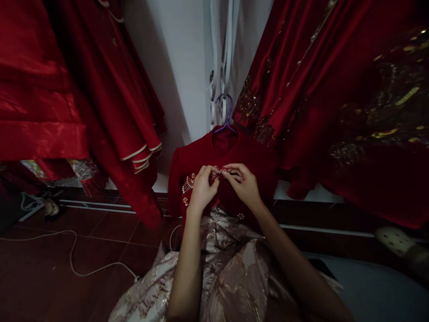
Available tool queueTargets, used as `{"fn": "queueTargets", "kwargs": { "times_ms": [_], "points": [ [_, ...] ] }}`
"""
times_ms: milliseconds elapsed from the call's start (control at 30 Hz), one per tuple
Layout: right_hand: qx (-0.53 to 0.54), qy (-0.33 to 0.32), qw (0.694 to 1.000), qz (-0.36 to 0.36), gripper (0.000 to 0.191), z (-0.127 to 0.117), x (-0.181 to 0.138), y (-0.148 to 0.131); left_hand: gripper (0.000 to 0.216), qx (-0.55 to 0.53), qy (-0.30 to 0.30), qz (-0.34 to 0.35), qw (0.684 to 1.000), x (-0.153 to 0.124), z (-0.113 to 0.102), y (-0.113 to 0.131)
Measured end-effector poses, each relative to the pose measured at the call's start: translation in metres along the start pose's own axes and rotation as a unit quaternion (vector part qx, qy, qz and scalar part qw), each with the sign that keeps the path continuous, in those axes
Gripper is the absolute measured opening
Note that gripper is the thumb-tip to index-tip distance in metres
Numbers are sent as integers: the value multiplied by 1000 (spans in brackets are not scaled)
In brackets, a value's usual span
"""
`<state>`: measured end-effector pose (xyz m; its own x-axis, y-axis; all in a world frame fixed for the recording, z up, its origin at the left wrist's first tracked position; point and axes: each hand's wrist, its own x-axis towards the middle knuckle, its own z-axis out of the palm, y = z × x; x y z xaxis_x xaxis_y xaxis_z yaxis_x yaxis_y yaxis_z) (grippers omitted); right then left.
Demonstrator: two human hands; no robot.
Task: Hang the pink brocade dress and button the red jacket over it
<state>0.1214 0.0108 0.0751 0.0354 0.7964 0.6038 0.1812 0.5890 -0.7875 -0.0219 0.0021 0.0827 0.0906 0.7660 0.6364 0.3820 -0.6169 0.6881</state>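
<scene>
A small red garment (254, 165) with beaded trim hangs on a purple hanger (227, 117) in front of me. My left hand (203, 188) and my right hand (243, 183) meet at its chest. Both pinch the fabric at a small fastening between the fingertips; what the fastening is, I cannot make out. A pale gold brocade cloth (228, 273) lies under my forearms, below the garment.
Red satin garments hang at the left (100, 98) and the right (335, 112), with a white wall (181, 67) between them. A white cable (72, 255) runs over the dark red floor tiles. A pale slipper (395, 239) lies at the right.
</scene>
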Motion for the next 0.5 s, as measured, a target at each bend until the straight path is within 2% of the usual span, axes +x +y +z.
{"fn": "queueTargets", "kwargs": {
  "times_ms": [133, 267, 400, 500],
  "points": [
    [-18, 5, 1000, -6, 23, 0, -2, -8, 14, 47, -6, 25, 999, -2, -3, 7],
    [-25, 16, 999, -14, 23, 1, -6, -13, 3, 52, -25, 31, 998, -2, -3, 8],
    [-33, 29, 999, -19, 25, 2, -7, -13, 2, 51, -31, 33, 998, -1, -3, 5],
    [-30, 16, 999, -20, 28, 1, -7, -10, 4, 45, -32, 35, 998, -2, -2, 4]
  ]
}}
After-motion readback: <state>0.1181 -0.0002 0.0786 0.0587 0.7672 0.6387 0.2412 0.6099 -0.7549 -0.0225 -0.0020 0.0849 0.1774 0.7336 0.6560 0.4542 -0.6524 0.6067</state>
